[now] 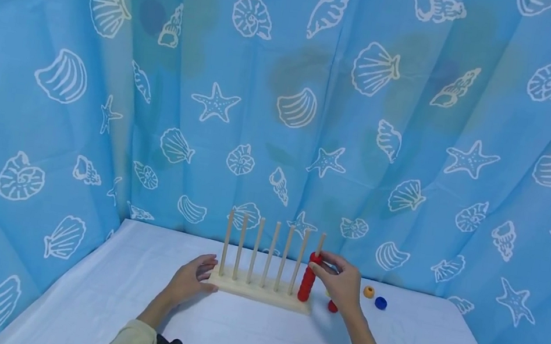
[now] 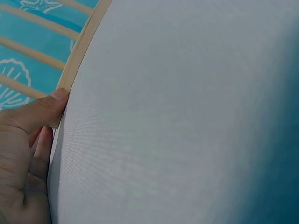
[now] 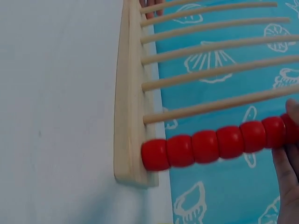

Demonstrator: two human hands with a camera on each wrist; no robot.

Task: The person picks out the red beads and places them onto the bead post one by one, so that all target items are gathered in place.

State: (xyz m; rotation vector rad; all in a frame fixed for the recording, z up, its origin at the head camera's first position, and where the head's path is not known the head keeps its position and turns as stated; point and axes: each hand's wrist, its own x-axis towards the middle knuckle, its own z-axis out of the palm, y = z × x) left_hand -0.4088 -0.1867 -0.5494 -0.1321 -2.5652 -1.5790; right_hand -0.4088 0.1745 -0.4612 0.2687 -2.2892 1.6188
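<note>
A wooden rack with a long base (image 1: 258, 294) and several upright pegs (image 1: 255, 251) stands on the white table. Red beads (image 3: 205, 145) are stacked along the rightmost peg; the other pegs are bare. My right hand (image 1: 346, 285) pinches the top red bead (image 1: 316, 257) between thumb and fingers, near the upper part of that peg. In the right wrist view this bead (image 3: 290, 129) is at the top of the red stack. My left hand (image 1: 186, 282) grips the left end of the base, its thumb (image 2: 58, 94) on the front edge and its fingers behind.
Right of the rack lie an orange bead (image 1: 369, 291) and a blue bead (image 1: 381, 303). A red bead (image 1: 333, 306) and a bit of yellow show beside my right hand, partly hidden by it. A blue shell-print curtain (image 1: 267, 153) hangs behind the table.
</note>
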